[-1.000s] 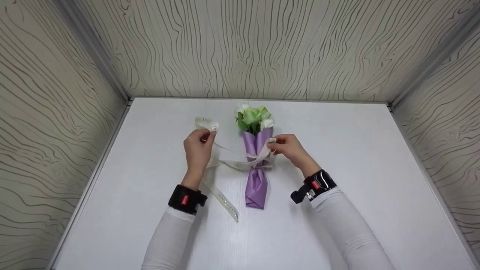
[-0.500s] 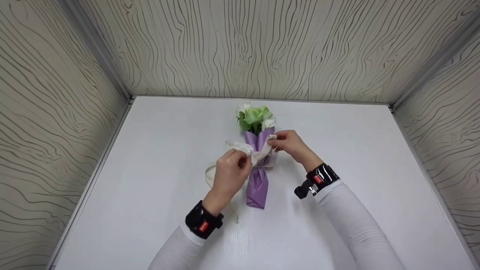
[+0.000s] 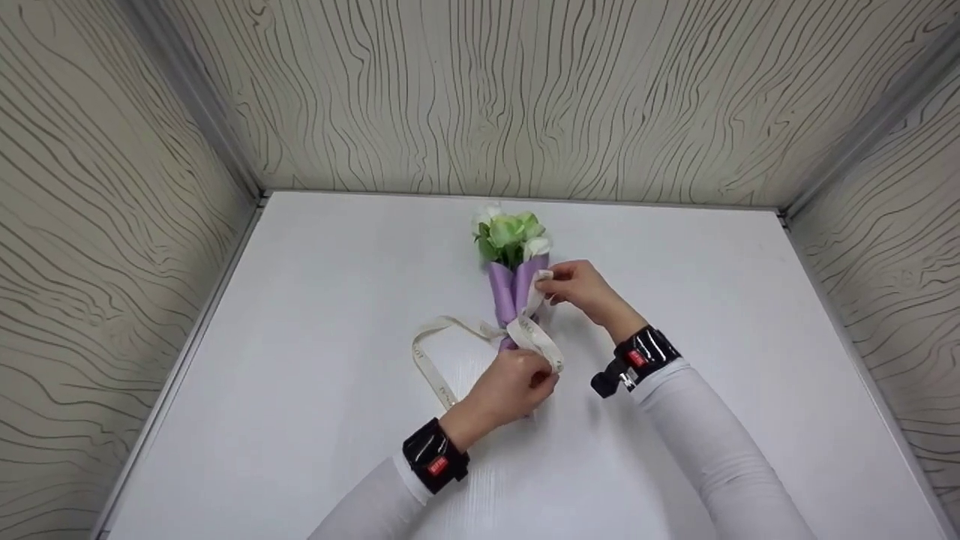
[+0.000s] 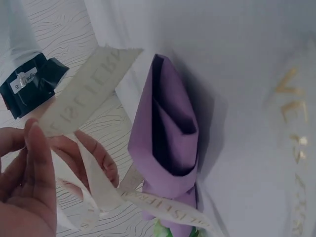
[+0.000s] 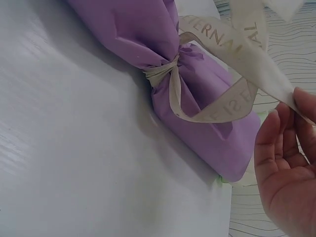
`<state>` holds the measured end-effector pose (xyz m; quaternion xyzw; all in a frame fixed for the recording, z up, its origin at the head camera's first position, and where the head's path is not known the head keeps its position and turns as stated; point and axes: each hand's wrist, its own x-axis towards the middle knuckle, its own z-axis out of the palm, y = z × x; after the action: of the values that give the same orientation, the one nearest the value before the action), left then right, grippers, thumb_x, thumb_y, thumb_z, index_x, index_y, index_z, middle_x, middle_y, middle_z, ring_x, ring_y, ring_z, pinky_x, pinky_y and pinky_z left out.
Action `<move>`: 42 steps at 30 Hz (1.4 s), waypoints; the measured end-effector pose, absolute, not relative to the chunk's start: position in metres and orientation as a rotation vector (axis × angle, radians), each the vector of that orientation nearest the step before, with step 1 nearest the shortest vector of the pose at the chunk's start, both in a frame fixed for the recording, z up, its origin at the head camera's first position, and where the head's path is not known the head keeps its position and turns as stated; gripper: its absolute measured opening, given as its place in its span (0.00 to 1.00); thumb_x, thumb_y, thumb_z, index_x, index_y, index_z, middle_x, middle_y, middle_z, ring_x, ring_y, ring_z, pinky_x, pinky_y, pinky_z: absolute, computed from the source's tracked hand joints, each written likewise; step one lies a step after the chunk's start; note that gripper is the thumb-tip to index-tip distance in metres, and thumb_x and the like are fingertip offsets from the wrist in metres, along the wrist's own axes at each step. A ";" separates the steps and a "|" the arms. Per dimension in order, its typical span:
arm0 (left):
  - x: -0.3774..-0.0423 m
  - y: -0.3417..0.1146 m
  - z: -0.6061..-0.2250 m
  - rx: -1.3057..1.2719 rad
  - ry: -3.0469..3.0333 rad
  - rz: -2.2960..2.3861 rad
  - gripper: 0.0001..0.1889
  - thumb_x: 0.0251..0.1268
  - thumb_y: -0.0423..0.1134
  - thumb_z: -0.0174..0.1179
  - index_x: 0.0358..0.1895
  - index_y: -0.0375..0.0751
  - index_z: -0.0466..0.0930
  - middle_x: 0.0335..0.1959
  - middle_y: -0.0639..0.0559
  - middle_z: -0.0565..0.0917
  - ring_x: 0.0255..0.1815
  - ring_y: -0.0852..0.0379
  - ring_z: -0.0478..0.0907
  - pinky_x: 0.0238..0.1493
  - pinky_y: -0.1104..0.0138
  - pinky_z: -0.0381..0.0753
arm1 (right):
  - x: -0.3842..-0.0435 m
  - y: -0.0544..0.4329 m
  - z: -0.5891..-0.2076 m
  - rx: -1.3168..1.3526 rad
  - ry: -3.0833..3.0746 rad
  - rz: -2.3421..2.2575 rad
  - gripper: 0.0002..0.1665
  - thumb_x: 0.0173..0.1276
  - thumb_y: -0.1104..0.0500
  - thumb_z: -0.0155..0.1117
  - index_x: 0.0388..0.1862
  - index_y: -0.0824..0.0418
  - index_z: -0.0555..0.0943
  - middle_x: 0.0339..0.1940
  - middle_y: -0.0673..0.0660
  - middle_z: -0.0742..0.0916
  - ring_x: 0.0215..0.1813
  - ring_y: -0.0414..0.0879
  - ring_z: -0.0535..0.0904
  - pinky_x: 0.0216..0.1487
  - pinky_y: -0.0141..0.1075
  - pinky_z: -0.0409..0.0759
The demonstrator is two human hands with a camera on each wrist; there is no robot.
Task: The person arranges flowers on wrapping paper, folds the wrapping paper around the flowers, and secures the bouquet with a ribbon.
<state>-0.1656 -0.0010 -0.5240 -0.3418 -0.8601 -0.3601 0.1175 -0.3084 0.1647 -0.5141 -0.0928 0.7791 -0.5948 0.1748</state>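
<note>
A bouquet of white and pale green flowers (image 3: pixel 506 231), wrapped in purple paper (image 3: pixel 501 291), lies upright in the head view on the white table. A cream ribbon (image 3: pixel 536 339) with gold lettering circles its gathered waist, seen close in the right wrist view as a ribbon band (image 5: pixel 160 74). My right hand (image 3: pixel 583 294) pinches a ribbon loop beside the flowers. Thumb and fingers of my left hand (image 3: pixel 514 384) pinch the other ribbon part, which crosses over the waist; its printed end (image 4: pixel 94 89) sticks out past the fingertips. This hand hides the wrapper's lower end in the head view.
A long ribbon tail (image 3: pixel 427 360) curves over the white table (image 3: pixel 330 315) left of the bouquet and passes behind the left forearm. Patterned panels (image 3: pixel 480 97) stand along the back and both sides.
My left hand has carried its ribbon end from left of the bouquet rightward across the front, then down over the lower wrapper. The right hand has stayed nearly in place, holding its loop.
</note>
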 end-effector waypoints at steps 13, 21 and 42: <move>-0.172 -0.002 -0.548 -1.293 -2.719 -0.778 0.05 0.56 0.44 0.59 0.26 0.52 0.82 0.26 0.65 0.75 0.29 0.71 0.71 0.31 0.79 0.70 | -0.307 0.165 -0.520 -0.266 2.191 -1.708 0.14 0.54 0.59 0.66 0.34 0.69 0.79 0.25 0.55 0.81 0.28 0.47 0.77 0.33 0.40 0.78; -0.179 -0.017 -0.545 -1.172 -2.653 -0.850 0.09 0.53 0.46 0.58 0.19 0.51 0.78 0.18 0.65 0.71 0.19 0.71 0.66 0.22 0.78 0.66 | -0.307 0.164 -0.518 -0.281 2.202 -1.719 0.12 0.54 0.60 0.66 0.32 0.69 0.79 0.24 0.54 0.81 0.28 0.49 0.78 0.31 0.37 0.78; -0.246 -0.033 -0.527 -0.428 -2.547 -1.366 0.09 0.54 0.41 0.62 0.36 0.40 0.81 0.27 0.54 0.79 0.30 0.58 0.76 0.30 0.72 0.73 | -0.287 0.136 -0.478 -0.439 2.223 -1.643 0.11 0.56 0.64 0.63 0.34 0.73 0.79 0.26 0.57 0.82 0.32 0.58 0.76 0.30 0.37 0.77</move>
<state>-0.2458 -0.0331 -0.5270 -0.1456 -0.8665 -0.4647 0.1096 -0.2873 0.1358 -0.4782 -0.1547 0.7825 -0.5785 0.1705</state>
